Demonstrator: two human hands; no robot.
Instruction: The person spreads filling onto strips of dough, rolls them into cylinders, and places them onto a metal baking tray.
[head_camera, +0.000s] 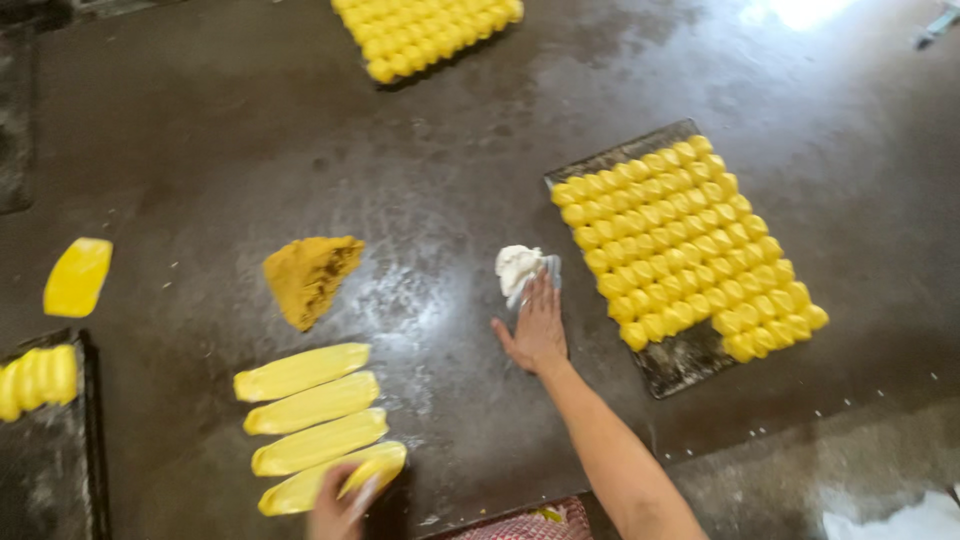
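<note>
Pressing flat, fingers spread, right hand (537, 328) on a metal scraper (540, 280) touching a crumbly white lump (517, 266) at twelve o'clock. Left hand (337, 510), cut off at six o'clock, pinching the nearest glossy yellow dough strip (335, 477); grip blurred.

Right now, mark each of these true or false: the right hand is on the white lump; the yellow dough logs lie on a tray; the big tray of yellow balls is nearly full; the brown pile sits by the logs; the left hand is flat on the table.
1. The right hand reaches the white floury lump: true, its fingers lie at the lump's edge.
2. The four long yellow dough logs lie on a tray: false, they lie on the bare dark table.
3. The dark metal tray is nearly full of small yellow dough balls: true.
4. The brown crumbly pile sits just above the logs: true.
5. The left hand lies flat: false, it is at the nearest log's end.
</note>
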